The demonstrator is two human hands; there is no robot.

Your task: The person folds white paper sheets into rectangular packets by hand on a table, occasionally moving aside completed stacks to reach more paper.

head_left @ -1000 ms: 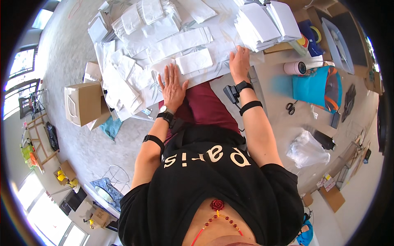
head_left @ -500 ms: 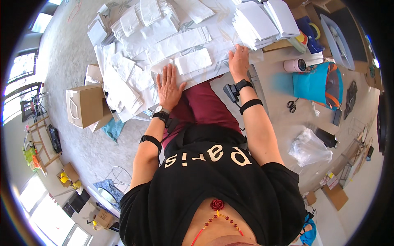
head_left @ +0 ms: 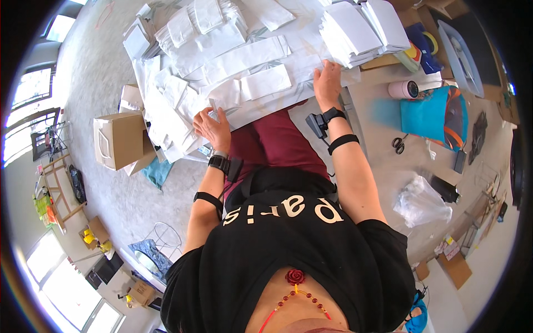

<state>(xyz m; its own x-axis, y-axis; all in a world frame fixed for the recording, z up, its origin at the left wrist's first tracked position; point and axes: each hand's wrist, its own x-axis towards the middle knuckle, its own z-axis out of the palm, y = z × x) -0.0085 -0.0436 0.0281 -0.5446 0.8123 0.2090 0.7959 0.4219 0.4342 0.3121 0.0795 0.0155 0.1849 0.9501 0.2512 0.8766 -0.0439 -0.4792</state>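
At the near edge of the table [head_left: 304, 43], the left hand [head_left: 213, 129] sits left of the middle with its fingers bent and a little apart, while the right hand [head_left: 327, 84], farther right, has its fingers loosely curled close together near the stack of white paper [head_left: 351, 32]; I cannot tell whether either holds anything. Between the hands, the folded white strip [head_left: 267, 82] lies flat along the near side, with loose white sheets [head_left: 166, 122] to the left.

2 arms [head_left: 358, 183] extended: left hand [head_left: 214, 129] (loosely curled), right hand [head_left: 327, 86] farther forward.
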